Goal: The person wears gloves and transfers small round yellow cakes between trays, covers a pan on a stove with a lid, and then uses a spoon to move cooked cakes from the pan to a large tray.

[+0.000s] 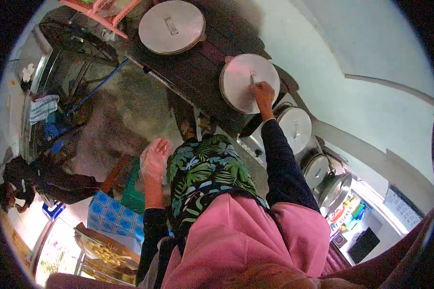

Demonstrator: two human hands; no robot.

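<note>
My right hand [261, 97] is closed on the handle of a round metal lid [237, 83] atop a pot on the dark counter [212, 50]. My left hand [155, 159], in a clear plastic glove, hangs apart at the left of my patterned apron [202, 168], fingers loosely curled and seemingly empty. Another lidded round pot [171, 21] stands farther along the counter. More metal pots with lids [296, 130] line the right side beside my arm.
A pink plastic rack [101, 14] is at the upper left, near a long blue pole [99, 84]. A person in dark clothing [58, 185] is at left. Behind my left arm are a blue checked cloth [111, 212] and a tray of yellow food [101, 250]. A white wall [376, 111] borders the right.
</note>
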